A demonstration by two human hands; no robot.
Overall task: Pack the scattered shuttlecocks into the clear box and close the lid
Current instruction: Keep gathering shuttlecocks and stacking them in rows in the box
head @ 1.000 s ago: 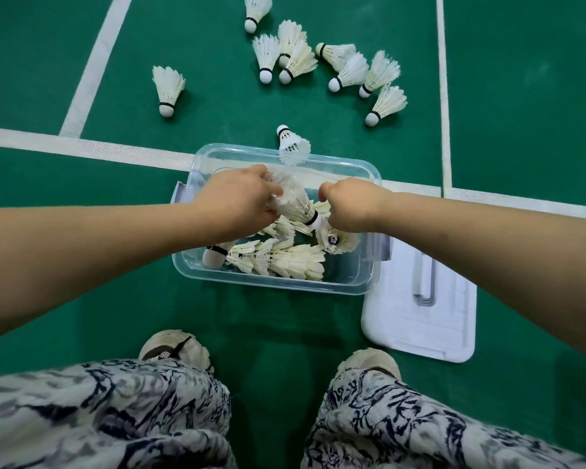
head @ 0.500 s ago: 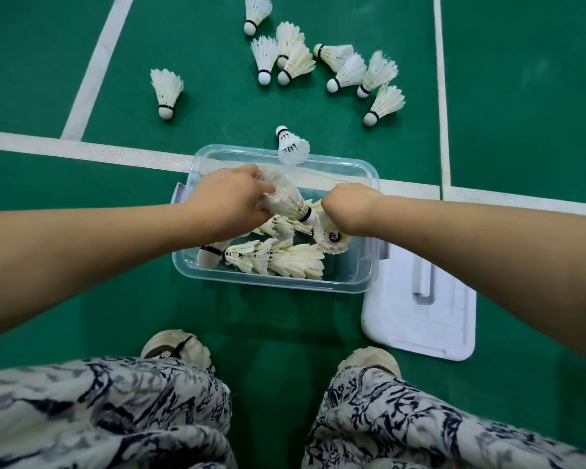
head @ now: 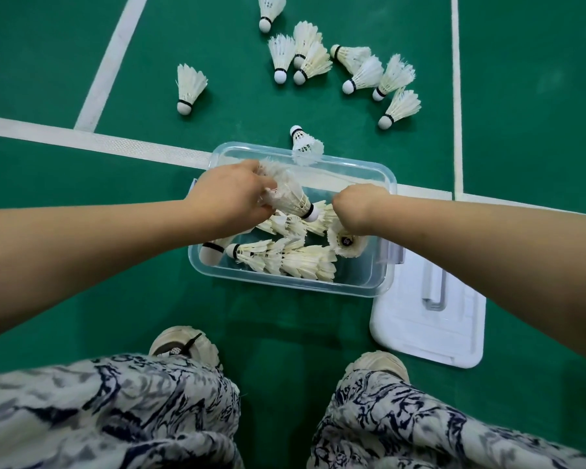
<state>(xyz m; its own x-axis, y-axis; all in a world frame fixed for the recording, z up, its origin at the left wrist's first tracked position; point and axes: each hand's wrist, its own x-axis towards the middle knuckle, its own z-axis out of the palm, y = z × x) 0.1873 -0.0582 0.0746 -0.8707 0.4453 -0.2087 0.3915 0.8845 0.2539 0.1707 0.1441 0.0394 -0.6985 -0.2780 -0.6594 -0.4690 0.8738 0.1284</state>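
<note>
A clear box [head: 285, 284] stands open on the green court floor with several white shuttlecocks [head: 295, 262] lying inside. My left hand [head: 230, 198] hovers over the box's left half, shut on a shuttlecock [head: 290, 198] whose cork points right. My right hand [head: 357, 208] is over the right half, fingers curled down onto another shuttlecock [head: 347, 243] seen from its open feather end. The white lid [head: 427, 319] lies flat on the floor, right of the box. Several loose shuttlecocks [head: 362, 74] lie beyond the box.
One shuttlecock [head: 305, 142] rests against the box's far rim. A lone shuttlecock [head: 188, 88] lies far left. White court lines [head: 92, 142] cross the floor. My two shoes [head: 183, 345] and patterned trouser legs fill the bottom of the view.
Both hands have sunk a little lower into the box. The left hand's shuttlecock has tipped more to the right; the right hand has pressed its shuttlecock toward the right wall.
</note>
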